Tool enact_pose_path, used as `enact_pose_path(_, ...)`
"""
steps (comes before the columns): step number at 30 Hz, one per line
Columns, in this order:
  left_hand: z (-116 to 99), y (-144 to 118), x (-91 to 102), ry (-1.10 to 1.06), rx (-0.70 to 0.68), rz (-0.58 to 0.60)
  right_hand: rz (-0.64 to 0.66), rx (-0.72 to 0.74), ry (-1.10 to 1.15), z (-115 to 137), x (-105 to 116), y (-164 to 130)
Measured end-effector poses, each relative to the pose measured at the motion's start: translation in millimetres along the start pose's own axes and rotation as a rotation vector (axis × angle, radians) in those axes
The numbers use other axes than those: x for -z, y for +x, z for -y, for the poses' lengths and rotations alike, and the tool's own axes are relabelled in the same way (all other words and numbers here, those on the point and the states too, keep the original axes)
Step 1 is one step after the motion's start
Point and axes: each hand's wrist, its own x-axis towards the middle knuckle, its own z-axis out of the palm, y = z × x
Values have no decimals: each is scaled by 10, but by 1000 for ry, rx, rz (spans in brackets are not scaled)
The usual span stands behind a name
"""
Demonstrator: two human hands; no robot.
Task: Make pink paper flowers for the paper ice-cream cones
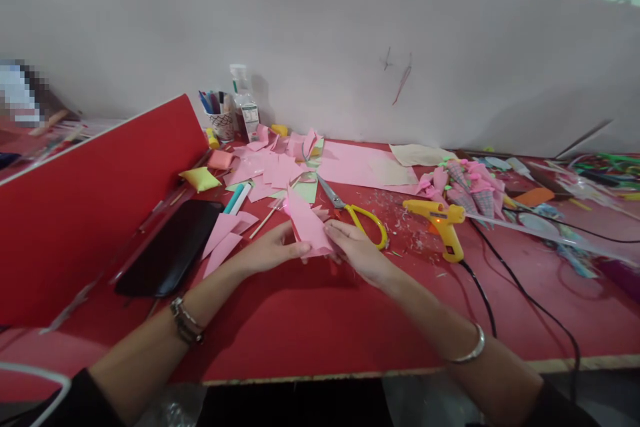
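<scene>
Between my two hands, just above the red table, is a piece of pink paper [309,221] that looks folded. My left hand [273,248] grips its left edge with the thumb on the near face. My right hand [357,247] pinches the lower right side, fingertips partly behind the paper. Right behind my right hand lie scissors [367,223] with yellow handles, blades pointing away to the left. Several pink paper cutouts [225,240] rest by my left wrist. Farther back is a pile of pink paper pieces [273,170].
A yellow glue gun [440,220] with its cord lies at the right, near a cluster of small pink paper cones [467,183]. On the left are a black phone [173,247] and a slanted red board [100,207]. A pen cup [221,125] and a bottle [246,107] stand behind.
</scene>
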Motion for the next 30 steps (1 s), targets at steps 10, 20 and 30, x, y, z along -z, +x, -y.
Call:
enact_pose_path(10, 80, 51, -40, -299, 101, -199, 72, 294, -234, -23, -16, -48)
enact_pose_path(20, 90, 56, -54, -176, 342, -270, -262, 144, -80, -44, 101, 59)
enact_pose_path(30, 53, 82, 83, -28, 357, -285, -250, 567, -515, -10, 261, 69)
